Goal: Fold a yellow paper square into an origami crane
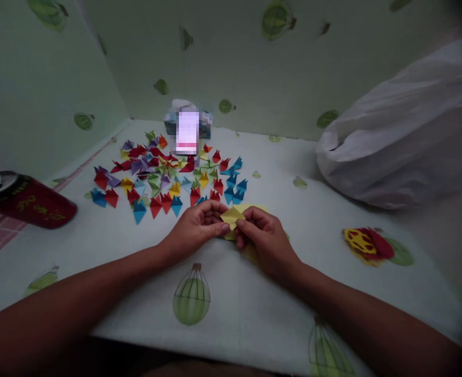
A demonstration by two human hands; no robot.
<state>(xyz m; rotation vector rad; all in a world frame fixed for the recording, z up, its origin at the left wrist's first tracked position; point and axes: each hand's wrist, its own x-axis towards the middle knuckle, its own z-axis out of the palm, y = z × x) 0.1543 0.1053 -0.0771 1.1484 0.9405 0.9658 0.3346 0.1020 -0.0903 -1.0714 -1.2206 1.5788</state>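
Okay so left hand (200,225) and right hand (269,236) are both pinching the little yellow paper (233,214) between them, just below frame centre, looks widest side-to-side, neither hand nearer, colourful paper bits (174,189) beyond, left of centre.

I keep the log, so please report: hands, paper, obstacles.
Left hand, right hand: both pinching. Small folded yellow paper: between them. Multicoloured folded paper pieces close beyond, apparently not blocking.
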